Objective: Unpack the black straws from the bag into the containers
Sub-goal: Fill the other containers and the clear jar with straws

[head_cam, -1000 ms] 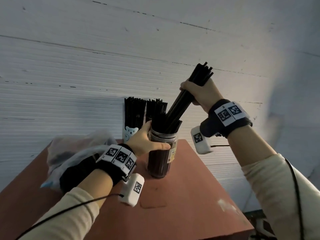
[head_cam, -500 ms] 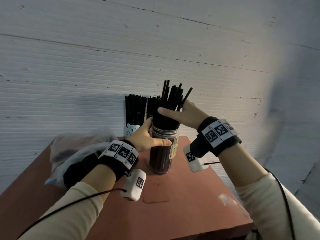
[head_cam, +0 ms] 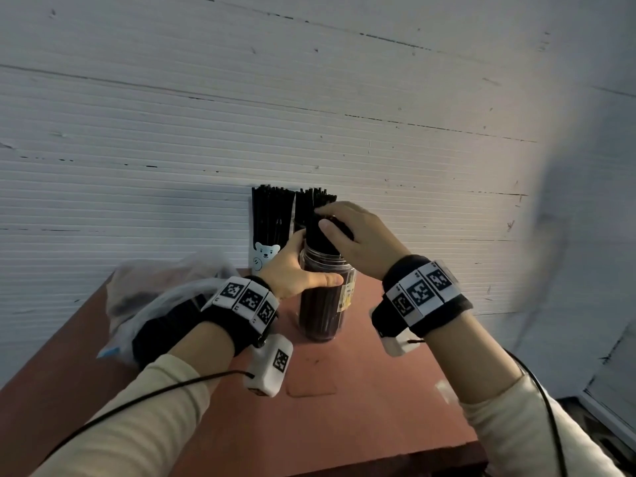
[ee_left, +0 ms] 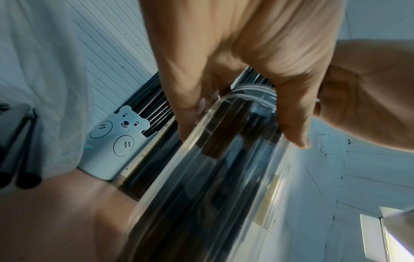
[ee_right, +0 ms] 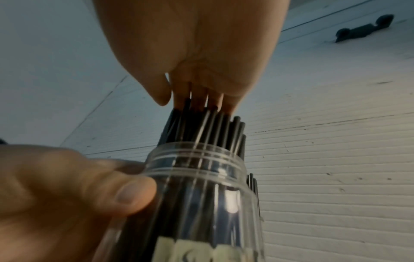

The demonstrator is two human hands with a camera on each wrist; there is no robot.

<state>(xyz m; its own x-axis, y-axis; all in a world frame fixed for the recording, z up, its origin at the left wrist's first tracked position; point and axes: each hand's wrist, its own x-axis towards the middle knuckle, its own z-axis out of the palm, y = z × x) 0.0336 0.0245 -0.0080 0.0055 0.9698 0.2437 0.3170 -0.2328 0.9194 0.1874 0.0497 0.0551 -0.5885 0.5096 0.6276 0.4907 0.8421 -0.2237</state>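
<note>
Straws [head_cam: 318, 228] now lower in jar [head_cam: 323, 304]; label unreadable.

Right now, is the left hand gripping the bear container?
No, the left hand is wrapped around the clear jar of black straws; the bear container stands untouched behind it.

On my bench [head_cam: 344, 407], the bag [head_cam: 155, 297] lies left of the jar [head_cam: 323, 311]; bear cup [head_cam: 265, 253] behind.

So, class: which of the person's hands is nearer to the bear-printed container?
Left. The left hand grips the clear jar just beside the bear-printed container; the right hand rests atop the jar's straws, farther away.
</note>
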